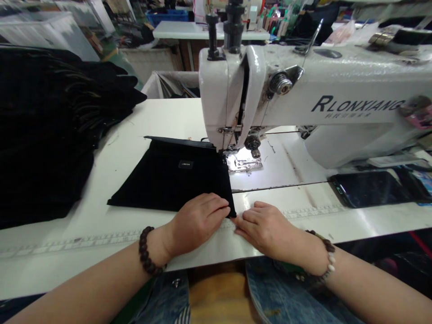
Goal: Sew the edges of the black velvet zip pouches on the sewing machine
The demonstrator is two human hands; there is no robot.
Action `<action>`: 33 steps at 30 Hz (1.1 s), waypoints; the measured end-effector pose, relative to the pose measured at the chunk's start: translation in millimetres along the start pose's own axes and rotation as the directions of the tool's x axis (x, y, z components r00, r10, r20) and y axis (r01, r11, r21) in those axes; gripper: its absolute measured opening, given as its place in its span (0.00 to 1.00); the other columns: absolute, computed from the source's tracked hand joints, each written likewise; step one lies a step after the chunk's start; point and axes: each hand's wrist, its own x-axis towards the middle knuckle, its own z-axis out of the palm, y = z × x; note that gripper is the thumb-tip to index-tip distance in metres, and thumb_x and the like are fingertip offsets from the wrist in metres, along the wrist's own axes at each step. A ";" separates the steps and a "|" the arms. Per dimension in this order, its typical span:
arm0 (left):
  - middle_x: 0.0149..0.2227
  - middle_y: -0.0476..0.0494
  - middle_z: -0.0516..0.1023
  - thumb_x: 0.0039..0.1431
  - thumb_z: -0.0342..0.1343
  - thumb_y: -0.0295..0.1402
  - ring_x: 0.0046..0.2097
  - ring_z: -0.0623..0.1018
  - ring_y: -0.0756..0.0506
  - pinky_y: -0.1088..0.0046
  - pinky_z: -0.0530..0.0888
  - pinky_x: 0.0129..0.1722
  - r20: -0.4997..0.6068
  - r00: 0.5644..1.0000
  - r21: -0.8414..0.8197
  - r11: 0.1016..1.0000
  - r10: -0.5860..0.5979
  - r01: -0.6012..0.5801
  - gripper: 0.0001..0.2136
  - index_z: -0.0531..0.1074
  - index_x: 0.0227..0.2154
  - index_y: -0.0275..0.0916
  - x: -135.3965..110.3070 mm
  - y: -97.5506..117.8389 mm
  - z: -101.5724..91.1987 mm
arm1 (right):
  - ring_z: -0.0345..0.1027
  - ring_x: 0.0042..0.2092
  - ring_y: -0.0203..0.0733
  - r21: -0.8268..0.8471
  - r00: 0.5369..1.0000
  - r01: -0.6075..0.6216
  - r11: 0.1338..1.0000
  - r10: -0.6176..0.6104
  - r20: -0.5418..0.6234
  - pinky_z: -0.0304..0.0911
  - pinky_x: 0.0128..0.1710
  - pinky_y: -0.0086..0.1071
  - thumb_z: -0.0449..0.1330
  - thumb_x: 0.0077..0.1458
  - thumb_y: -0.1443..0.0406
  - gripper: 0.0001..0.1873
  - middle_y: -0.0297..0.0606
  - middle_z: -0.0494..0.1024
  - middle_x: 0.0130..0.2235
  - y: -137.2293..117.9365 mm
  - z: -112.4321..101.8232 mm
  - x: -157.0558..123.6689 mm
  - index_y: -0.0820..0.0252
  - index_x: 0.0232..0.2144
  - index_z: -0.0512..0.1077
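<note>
Black fabric (168,182) neared the desk (111,234) edge, left hand (199,220) atop, grip uncertain, right hand (270,229) bunched shut at its corner; machine (290,105) read "RLONXIANG".

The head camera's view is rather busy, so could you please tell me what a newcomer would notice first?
The white sewing machine, lettered RLONXIANG, would probably come first, filling the upper right. A black fabric piece with a small label lies mostly left of centre, left hand and right hand at its near right corner. A large black heap sits at far left.
</note>
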 end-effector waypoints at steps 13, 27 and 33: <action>0.35 0.40 0.75 0.60 0.45 0.23 0.37 0.73 0.45 0.69 0.74 0.38 0.053 0.991 0.062 0.990 0.121 -0.124 0.09 0.71 0.33 0.28 -2.5 -2.6 -0.2 | 0.58 0.24 0.35 0.020 0.987 0.043 0.999 -0.039 -0.155 0.52 0.28 0.32 0.49 0.60 0.65 0.11 0.33 0.68 0.23 -2.4 -7.2 -6.6 0.64 0.30 0.69; 0.37 0.38 0.76 0.62 0.37 0.22 0.39 0.74 0.45 0.70 0.74 0.41 0.086 0.988 0.107 0.985 0.129 -0.138 0.16 0.71 0.36 0.27 -2.9 -0.9 -5.9 | 0.60 0.25 0.36 -0.054 0.996 0.016 0.998 -0.020 -0.081 0.51 0.27 0.34 0.49 0.60 0.66 0.14 0.35 0.69 0.25 -4.3 -3.6 -1.9 0.70 0.43 0.67; 0.37 0.38 0.76 0.60 0.38 0.21 0.40 0.74 0.45 0.70 0.74 0.41 0.091 0.988 0.112 0.985 0.121 -0.131 0.14 0.71 0.36 0.27 -0.5 -7.4 -5.0 | 0.63 0.24 0.35 -0.022 0.996 -0.053 0.998 0.052 -0.071 0.50 0.27 0.33 0.49 0.60 0.65 0.13 0.33 0.71 0.24 1.0 -0.5 3.3 0.67 0.42 0.67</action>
